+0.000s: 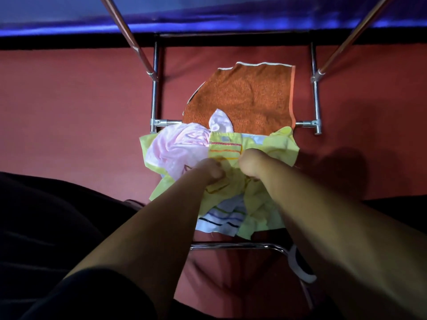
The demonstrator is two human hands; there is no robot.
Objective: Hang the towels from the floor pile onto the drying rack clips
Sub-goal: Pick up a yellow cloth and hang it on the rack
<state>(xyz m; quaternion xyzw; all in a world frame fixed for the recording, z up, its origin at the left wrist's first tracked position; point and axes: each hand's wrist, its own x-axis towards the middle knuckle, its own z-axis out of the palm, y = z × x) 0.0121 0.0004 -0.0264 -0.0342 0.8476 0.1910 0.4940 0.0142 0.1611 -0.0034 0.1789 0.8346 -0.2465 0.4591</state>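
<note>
A pile of towels lies on the red floor between the chrome legs of the drying rack (154,93). On top is a yellow-green towel (277,144) with orange stitched lines. My left hand (209,170) and my right hand (253,163) both reach down, side by side, and pinch its crumpled cloth near the middle. A pink towel (175,146) sits bunched at the left of the pile. A white towel with coloured stripes (221,220) pokes out at the near side. An orange terry towel (242,95) lies flat behind the pile.
Two copper-coloured rack struts (129,38) slant up at left and right. A chrome bar (235,245) crosses close to me below the pile. A blue surface (208,12) runs along the far side. A white and dark object (300,266) lies by the near bar.
</note>
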